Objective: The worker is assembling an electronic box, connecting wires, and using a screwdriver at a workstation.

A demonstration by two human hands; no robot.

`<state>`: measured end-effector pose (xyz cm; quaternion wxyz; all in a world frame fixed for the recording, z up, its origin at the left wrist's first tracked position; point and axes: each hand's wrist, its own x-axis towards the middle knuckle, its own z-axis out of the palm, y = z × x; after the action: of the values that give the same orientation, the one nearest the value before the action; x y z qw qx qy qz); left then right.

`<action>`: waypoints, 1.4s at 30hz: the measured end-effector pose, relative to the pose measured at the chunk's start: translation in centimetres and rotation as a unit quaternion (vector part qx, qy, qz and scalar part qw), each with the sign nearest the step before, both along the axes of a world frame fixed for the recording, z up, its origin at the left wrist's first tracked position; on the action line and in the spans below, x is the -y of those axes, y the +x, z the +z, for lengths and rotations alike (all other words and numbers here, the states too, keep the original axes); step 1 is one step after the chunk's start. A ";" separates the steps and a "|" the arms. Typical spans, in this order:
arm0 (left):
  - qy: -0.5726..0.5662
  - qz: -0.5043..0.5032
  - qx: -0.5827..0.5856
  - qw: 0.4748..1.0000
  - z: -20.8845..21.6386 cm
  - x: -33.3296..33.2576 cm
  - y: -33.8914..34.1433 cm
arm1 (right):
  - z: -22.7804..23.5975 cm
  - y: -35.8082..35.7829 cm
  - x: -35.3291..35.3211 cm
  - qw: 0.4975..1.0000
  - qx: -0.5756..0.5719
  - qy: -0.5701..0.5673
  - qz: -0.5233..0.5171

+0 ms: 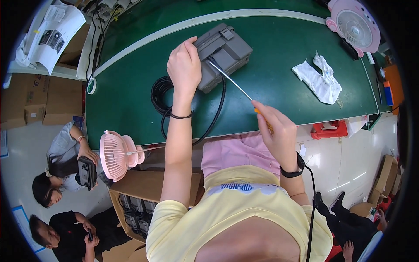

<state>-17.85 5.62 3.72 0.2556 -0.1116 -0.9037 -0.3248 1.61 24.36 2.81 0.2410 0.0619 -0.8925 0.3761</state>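
A dark grey plastic case with a latch lies tilted on the green table. My left hand is closed over the case's left edge and steadies it. In my right hand is a screwdriver with a long metal shaft and an orange handle. Its tip reaches the near side of the case, by the spot where a black cable comes out. That cable runs down toward the table's near edge, and a coil of it lies beside my left wrist. My fingers partly hide the screwdriver's handle.
A white cloth lies right on the table, with a pink fan at the far right. Another pink fan stands at the near left edge. Below, a carton holds several grey cases. A tape roll sits left. Other people are nearby.
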 end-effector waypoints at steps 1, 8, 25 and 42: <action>0.001 -0.001 -0.006 1.000 0.0 0.1 -0.1 | -0.4 -0.1 0.2 1.000 -0.001 0.017 -0.004; -0.011 -0.005 -0.017 1.000 -0.1 -0.1 0.0 | -1.0 0.1 1.6 0.996 -0.027 0.085 -0.029; -0.022 -0.025 -0.058 0.998 -0.3 -0.1 0.7 | -4.0 0.1 0.5 0.789 0.300 -0.515 0.150; -0.001 -0.093 -0.195 0.976 -1.7 1.0 5.2 | -5.6 2.8 -7.6 0.742 0.328 -0.527 0.254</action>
<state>-12.66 4.66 1.99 0.3957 -0.2563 -0.8224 -0.3185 4.36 32.00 -2.75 -0.1765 0.0227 -0.5273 0.8308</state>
